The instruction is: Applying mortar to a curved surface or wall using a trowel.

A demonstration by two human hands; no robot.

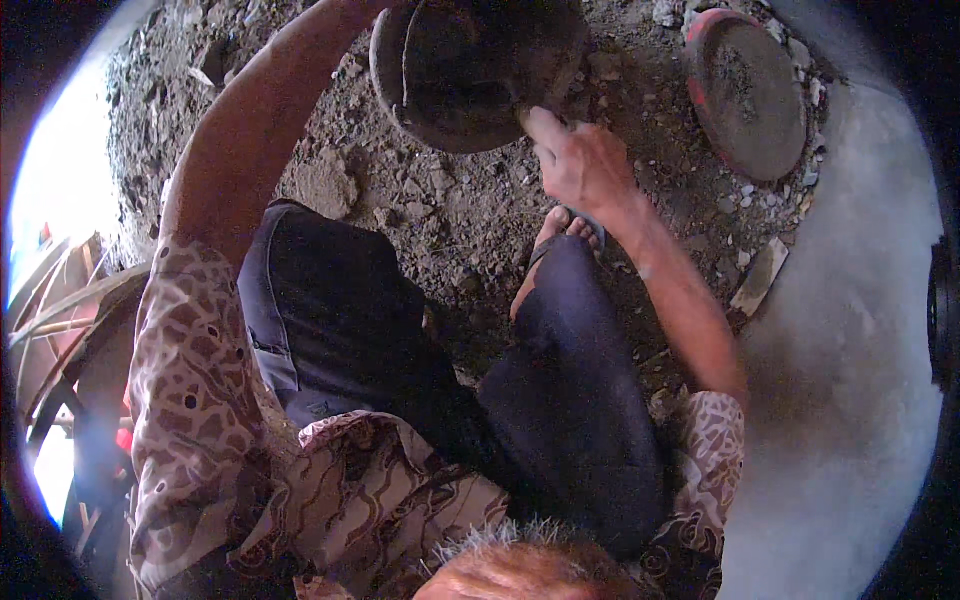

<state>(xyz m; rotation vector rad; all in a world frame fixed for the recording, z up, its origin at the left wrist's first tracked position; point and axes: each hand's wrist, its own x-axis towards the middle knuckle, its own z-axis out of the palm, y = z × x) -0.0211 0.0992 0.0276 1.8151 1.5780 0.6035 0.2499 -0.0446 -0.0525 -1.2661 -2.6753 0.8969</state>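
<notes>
A dark, round, bucket-like vessel [455, 85] stands at the top of the view, its curved rim toward me; its inside is too dark to make out. My left forearm stretches up beside it and runs out past the top edge, so my left hand is hidden from view. My right hand [585, 170] is at the vessel's lower right side, with its fingers curled closed. A short pale end [540, 130] juts from the fingers toward the vessel; whether it is a finger or a held thing does not show.
A round, red-rimmed pan [697, 85] with grey material in it lies at the upper right. Rubble and soil [420, 190] cover the ground around my bent legs and sandalled foot [560, 228]. A grey wall [850, 400] borders the right, near a flat pale piece [762, 276]. Long strips [70, 310] are heaped at left.
</notes>
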